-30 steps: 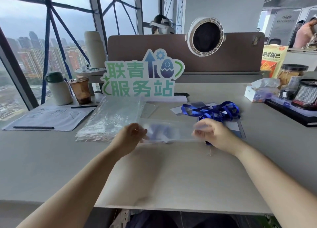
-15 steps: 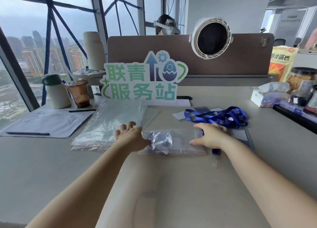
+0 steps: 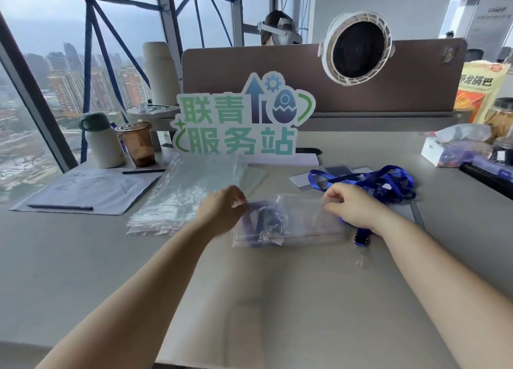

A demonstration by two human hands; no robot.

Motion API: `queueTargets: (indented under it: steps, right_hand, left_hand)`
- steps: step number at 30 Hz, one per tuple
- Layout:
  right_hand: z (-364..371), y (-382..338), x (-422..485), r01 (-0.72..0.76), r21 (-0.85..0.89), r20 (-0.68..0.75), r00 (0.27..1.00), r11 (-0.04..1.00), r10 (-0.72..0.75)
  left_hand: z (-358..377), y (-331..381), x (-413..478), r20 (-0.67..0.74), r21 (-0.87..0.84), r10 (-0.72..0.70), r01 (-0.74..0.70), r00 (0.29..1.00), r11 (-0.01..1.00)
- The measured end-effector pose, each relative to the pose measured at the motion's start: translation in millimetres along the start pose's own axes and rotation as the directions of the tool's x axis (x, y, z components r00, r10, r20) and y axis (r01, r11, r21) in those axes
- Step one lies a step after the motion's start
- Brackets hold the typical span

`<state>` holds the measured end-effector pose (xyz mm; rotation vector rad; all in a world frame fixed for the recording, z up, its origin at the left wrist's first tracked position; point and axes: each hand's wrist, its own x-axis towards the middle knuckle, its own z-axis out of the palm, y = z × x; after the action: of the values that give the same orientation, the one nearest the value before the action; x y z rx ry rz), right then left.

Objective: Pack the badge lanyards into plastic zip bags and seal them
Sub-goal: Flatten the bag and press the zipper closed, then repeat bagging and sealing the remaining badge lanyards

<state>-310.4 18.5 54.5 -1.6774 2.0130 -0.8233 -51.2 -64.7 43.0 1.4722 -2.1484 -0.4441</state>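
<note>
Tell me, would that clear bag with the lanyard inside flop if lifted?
Probably floppy: the zip bag is thin, wrinkled film. Likely lopsided, since the lanyard bunches at its left end. Its glossy surface may slip.

Transparent plastic zip bag (image 3: 308,221): colourless, with a thin red line along its near edge. Folded ribbon lanyard inside it (image 3: 262,223): dark blue. Loose ribbon lanyards (image 3: 394,184): bright royal blue. Stack of flat clear plastic bags (image 3: 183,193): glossy, red-edged. Die-cut standing sign (image 3: 238,127): white, green and teal characters, navy arrow and egg. Flat table top (image 3: 249,299): pale grey. Desk divider panel (image 3: 277,74): brown.
</note>
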Motion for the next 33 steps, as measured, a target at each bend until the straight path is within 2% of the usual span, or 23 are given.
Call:
queueTargets:
  steps: [2, 5, 7, 9, 13, 18, 20, 22, 24, 25, 27, 29, 31, 33]
  right_hand:
    - [-3.7, -14.0, -11.1, 0.009, 0.158, 0.001, 1.000, 0.987, -0.010]
    - [0.9, -36.4, -24.5, 0.027, 0.299, 0.054, 0.998, 0.954, -0.045]
    - [15.7, -57.1, -33.7, 0.022, 0.401, 0.137, 0.987, 0.916, -0.083]
    - [40.3, -81.1, -41.0, 0.025, 0.442, 0.220, 0.966, 0.897, -0.136]
    - [112.2, -123.7, -49.0, 0.054, 0.440, 0.301, 0.931, 0.896, -0.204]
    - [177.1, -167.0, -51.0, 0.285, 0.161, 0.168, 0.935, 0.945, -0.311]
    - [188.6, -179.7, -48.2, 0.328, 0.078, 0.128, 0.933, 0.941, -0.336]
    - [196.6, -187.8, -45.1, 0.333, 0.003, 0.135, 0.934, 0.943, -0.331]
    - [203.1, -191.8, -41.3, 0.342, -0.058, 0.142, 0.933, 0.938, -0.331]
    - [205.2, -193.5, -39.2, 0.348, -0.084, 0.138, 0.932, 0.934, -0.335]
    - [207.3, -195.8, -34.3, 0.363, -0.108, 0.113, 0.929, 0.925, -0.352]
    - [205.4, -193.3, -25.5, 0.394, -0.095, 0.039, 0.919, 0.914, -0.392]
    - [199.0, -184.9, -11.5, 0.421, -0.115, -0.034, 0.904, 0.900, -0.427]
    - [190.9, -174.1, 2.9, 0.402, -0.211, -0.003, 0.911, 0.891, -0.412]
  left_hand:
    - [-9.2, -3.6, -11.4, -0.031, -0.215, -0.040, 0.032, 0.999, 0.976]
    - [-29.4, -19.6, -31.3, -0.004, -0.504, -0.140, 0.119, 0.990, 0.856]
    - [-47.1, -38.3, -47.5, -0.036, -0.562, -0.201, 0.146, 0.979, 0.814]
    - [-64.9, -60.1, -63.9, -0.128, -0.545, -0.276, 0.165, 0.953, 0.822]
    - [-93.9, -111.8, -95.1, -0.250, -0.422, -0.416, 0.288, 0.874, 0.859]
    - [-119.8, -159.8, -119.5, -0.341, -0.302, -0.528, 0.441, 0.778, 0.845]
    - [-127.3, -166.3, -127.3, -0.392, -0.150, -0.470, 0.450, 0.790, 0.881]
    - [-129.6, -163.6, -138.0, -0.429, 0.090, -0.295, 0.365, 0.854, 0.927]
    - [-124.9, -150.9, -150.8, -0.355, 0.304, -0.118, 0.234, 0.927, 0.923]
    - [-119.5, -143.9, -156.5, -0.273, 0.366, -0.090, 0.190, 0.958, 0.911]
    - [-107.8, -138.2, -164.0, -0.100, 0.430, -0.152, 0.180, 0.983, 0.885]
    - [-101.2, -144.1, -165.1, 0.029, 0.431, -0.229, 0.195, 0.973, 0.881]
    - [-100.5, -153.8, -161.5, 0.081, 0.438, -0.238, 0.180, 0.968, 0.881]
    - [-103.6, -161.9, -155.1, 0.097, 0.460, -0.231, 0.162, 0.968, 0.873]
